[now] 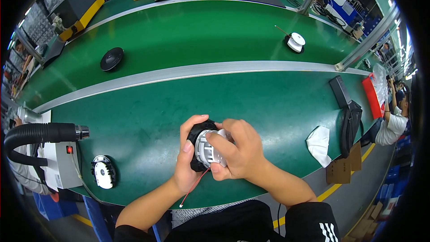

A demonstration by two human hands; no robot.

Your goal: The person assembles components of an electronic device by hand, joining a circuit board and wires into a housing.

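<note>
Between my two hands, above the front of the green bench, is a round white plastic housing [205, 150] set against a black base part [197, 131]. My left hand [184, 163] is closed round the black part from the left. From the right, my right hand [238, 149] grips the white housing, thumb and fingers pressed on it. A thin red wire [195, 185] with a small white connector hangs from the housing toward the bench edge. To the left on the bench lies another black and white part [104, 173].
A hot-air unit [62, 166] with a black flexible nozzle [49, 132] stands at left. Behind the metal rail [179, 72], the green belt carries a black disc [112, 58] and a white spool-like part [296, 41]. A white cloth [319, 145] and black bag [350, 127] lie at right.
</note>
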